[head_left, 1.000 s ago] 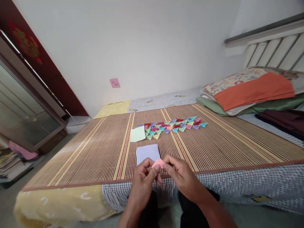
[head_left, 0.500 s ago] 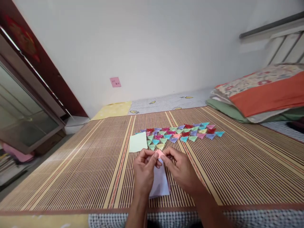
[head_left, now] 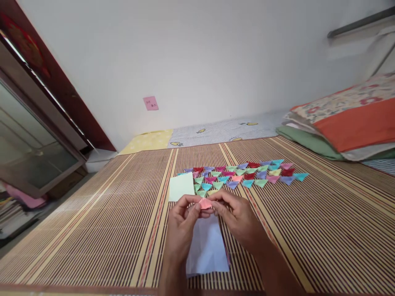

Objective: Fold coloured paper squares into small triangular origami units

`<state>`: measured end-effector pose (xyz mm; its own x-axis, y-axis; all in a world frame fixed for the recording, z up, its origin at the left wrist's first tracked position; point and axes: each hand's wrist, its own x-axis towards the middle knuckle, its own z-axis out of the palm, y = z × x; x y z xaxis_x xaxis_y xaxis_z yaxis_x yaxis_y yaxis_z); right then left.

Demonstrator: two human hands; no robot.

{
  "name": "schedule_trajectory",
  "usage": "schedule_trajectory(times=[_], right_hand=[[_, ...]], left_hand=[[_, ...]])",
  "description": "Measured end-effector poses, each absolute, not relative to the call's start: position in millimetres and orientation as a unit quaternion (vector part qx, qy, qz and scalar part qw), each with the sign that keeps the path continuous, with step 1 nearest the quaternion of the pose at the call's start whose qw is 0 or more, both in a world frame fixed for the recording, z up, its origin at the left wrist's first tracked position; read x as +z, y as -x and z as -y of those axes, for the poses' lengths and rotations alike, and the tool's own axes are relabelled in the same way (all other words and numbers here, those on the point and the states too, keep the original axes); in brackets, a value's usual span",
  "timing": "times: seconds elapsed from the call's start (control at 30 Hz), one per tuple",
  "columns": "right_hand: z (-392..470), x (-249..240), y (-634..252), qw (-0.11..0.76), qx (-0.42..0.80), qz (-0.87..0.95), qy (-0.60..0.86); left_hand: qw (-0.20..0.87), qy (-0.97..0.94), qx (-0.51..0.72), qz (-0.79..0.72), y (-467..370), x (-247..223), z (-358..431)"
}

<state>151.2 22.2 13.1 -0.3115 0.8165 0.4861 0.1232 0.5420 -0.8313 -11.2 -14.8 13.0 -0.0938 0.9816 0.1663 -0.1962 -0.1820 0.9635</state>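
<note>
Between my two hands is a small pink piece of folded paper (head_left: pixel 205 203). My left hand (head_left: pixel 182 220) pinches its left side between thumb and fingers. On the other side, my right hand (head_left: pixel 237 216) grips the right edge the same way. Below the hands lies a white-lilac stack of paper (head_left: pixel 207 248), partly covered by my wrists and fingers. Just beyond my left hand is a pale green square sheet (head_left: pixel 182 187). Rows of small folded paper triangles (head_left: pixel 247 183) in several colours spread out past my fingertips to the right.
A striped bamboo mat (head_left: pixel 117 222) covers the bed. Folded bedding with an orange and floral cover (head_left: pixel 354 127) is piled at the back right. A pink note (head_left: pixel 150 103) is stuck to the white wall (head_left: pixel 216 61). A glass-panelled door (head_left: pixel 31 135) stands at the left.
The pink paper has turned in my fingers and shows a wider face. My head view has shifted, so the stack below looks larger and more exposed. Both hands still hold the paper.
</note>
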Motion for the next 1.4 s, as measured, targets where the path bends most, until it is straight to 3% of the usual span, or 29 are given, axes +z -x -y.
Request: schedule_trajectory(times=[0.23, 0.47, 0.6, 0.9, 1.4], right_hand=[[-17, 16, -154, 0.484, 0.360, 0.728, 0.325], [-12, 18, -146, 0.520, 0.288, 0.734, 0.327], [-10, 15, -139, 0.539, 0.267, 0.722, 0.342], [-11, 16, -144, 0.579, 0.193, 0.690, 0.390], [-17, 11, -148, 0.538, 0.158, 0.752, 0.346]], left_hand=[[0.506, -0.472, 0.565, -0.449, 12, 18, 17], [0.279, -0.597, 0.552, -0.512, 1, 20, 23], [0.221, -0.615, 0.557, -0.513, -4, 22, 23], [0.200, -0.586, 0.575, -0.534, -7, 17, 21], [0.228, -0.560, 0.602, -0.521, -12, 5, 14]])
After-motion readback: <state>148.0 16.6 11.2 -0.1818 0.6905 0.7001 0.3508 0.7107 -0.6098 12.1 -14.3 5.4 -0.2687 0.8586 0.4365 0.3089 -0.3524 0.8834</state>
